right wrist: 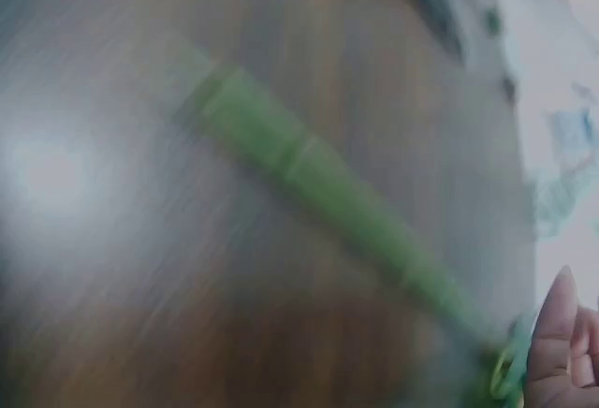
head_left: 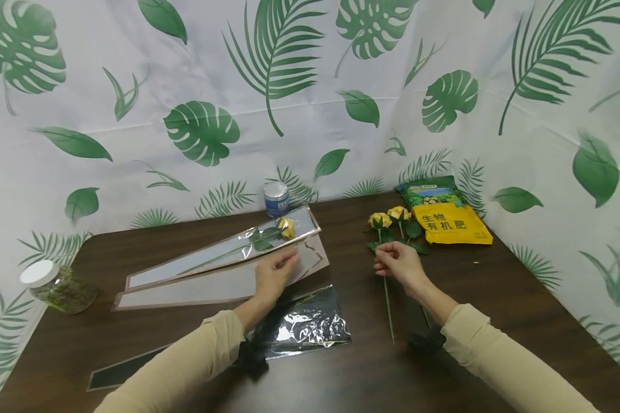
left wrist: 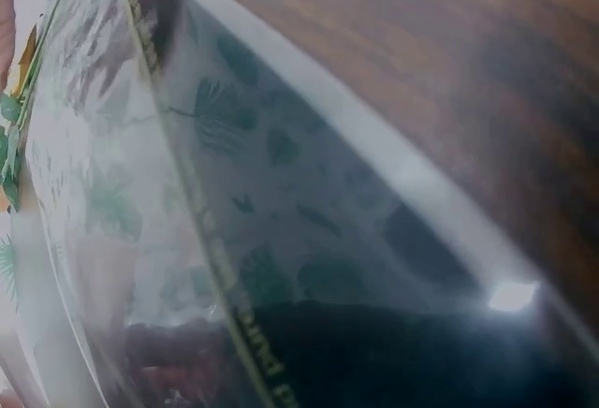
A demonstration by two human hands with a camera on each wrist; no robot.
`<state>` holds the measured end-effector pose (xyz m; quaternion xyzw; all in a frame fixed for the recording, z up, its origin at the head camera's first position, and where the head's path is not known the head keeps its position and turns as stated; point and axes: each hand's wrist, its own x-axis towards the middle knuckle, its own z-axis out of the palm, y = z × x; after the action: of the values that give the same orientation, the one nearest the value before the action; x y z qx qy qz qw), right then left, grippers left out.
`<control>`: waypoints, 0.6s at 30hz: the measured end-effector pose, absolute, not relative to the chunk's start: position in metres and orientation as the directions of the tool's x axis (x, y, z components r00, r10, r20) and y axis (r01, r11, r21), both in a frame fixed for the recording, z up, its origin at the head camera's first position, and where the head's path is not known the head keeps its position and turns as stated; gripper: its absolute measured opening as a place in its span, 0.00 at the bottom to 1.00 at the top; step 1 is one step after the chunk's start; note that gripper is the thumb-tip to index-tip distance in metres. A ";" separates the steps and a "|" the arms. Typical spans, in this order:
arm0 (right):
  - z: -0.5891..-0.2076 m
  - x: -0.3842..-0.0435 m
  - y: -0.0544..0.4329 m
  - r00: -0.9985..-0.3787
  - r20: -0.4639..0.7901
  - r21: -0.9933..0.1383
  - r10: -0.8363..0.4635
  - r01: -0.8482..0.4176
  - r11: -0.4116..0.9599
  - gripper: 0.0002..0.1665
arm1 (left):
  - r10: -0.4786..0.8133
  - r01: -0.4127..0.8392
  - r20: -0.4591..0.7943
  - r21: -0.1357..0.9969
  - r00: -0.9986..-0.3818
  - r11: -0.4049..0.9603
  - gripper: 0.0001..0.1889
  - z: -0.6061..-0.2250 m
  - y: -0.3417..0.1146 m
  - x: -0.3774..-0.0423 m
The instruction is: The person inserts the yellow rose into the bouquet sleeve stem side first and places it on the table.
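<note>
Beige sleeves (head_left: 181, 364) are reaching in along the near side of the head view, the left between seven and eight o'clock, the right at four. Just inward from the right cuff, the right hand (head_left: 404, 265) is pinching a yellow rose (head_left: 379, 220) by its stem, the grip closed between thumb and fingertips. That rose's bloom is showing beyond the hand, and its cut end is pointing toward six o'clock. Just beside it, at three o'clock, a second rose (head_left: 399, 213) is lying next to a yellow bag (head_left: 448, 221).

At seven o'clock the left hand (head_left: 272, 275) is hovering about the pale wrappers (head_left: 186, 293) with its fingers bent; whether that grip is pinching an edge, I cannot tell. A wrapped rose (head_left: 286, 228) is resting in the upper wrapper, just beyond those fingers. Dark glossy wrappers (head_left: 310, 321) are lying at six o'clock and a narrow dark sheet (head_left: 126, 370) near eight. Between eight and nine, a white-lidded jar (head_left: 64, 292) is tilting on the brown surface (head_left: 361, 367); close in at nine, a blue tin (head_left: 276, 203) is standing.
</note>
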<state>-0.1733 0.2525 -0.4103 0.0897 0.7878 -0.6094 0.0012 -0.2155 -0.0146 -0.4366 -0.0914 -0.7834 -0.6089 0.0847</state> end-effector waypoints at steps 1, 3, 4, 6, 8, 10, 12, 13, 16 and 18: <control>-0.410 -0.170 0.259 -0.980 -0.130 -0.948 0.151 0.168 0.272 0.18 | 0.041 0.239 0.236 0.941 -0.971 0.240 0.11 -0.437 -0.014 -0.216; -0.411 -0.165 0.270 -0.973 -0.172 -0.919 0.152 0.214 0.332 0.18 | 0.041 0.225 0.222 0.944 -0.974 0.240 0.11 -0.437 -0.013 -0.216; -0.413 -0.165 0.271 -0.971 -0.192 -0.903 0.141 0.231 0.364 0.18 | 0.036 0.218 0.215 0.946 -0.976 0.239 0.11 -0.437 -0.013 -0.215; -0.416 -0.166 0.273 -0.970 -0.214 -0.871 0.119 0.244 0.426 0.18 | 0.028 0.206 0.205 0.949 -0.978 0.237 0.11 -0.437 -0.014 -0.215; -0.420 -0.170 0.272 -0.970 -0.221 -0.844 0.103 0.243 0.478 0.17 | 0.021 0.204 0.205 0.951 -0.979 0.231 0.11 -0.437 -0.015 -0.215; -0.422 -0.174 0.271 -0.971 -0.218 -0.814 0.101 0.237 0.530 0.16 | 0.021 0.202 0.202 0.956 -0.979 0.212 0.12 -0.437 -0.014 -0.214; -0.421 -0.177 0.271 -0.971 -0.215 -0.784 0.107 0.236 0.574 0.14 | 0.025 0.203 0.202 0.959 -0.979 0.199 0.12 -0.437 -0.014 -0.214; -0.421 -0.179 0.270 -0.970 -0.219 -0.774 0.110 0.241 0.585 0.13 | 0.025 0.202 0.201 0.959 -0.979 0.197 0.12 -0.437 -0.014 -0.214; -0.416 -0.182 0.268 -0.965 -0.240 -0.766 0.106 0.255 0.590 0.11 | 0.024 0.193 0.192 0.963 -0.981 0.186 0.12 -0.437 -0.014 -0.215; -0.413 -0.183 0.267 -0.958 -0.270 -0.782 0.101 0.279 0.557 0.11 | 0.024 0.189 0.188 0.964 -0.982 0.186 0.12 -0.437 -0.015 -0.215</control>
<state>-0.1829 0.2666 -0.4132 0.1086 0.8768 -0.4582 0.0972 -0.2154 -0.0146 -0.4366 -0.0693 -0.7674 -0.6341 0.0652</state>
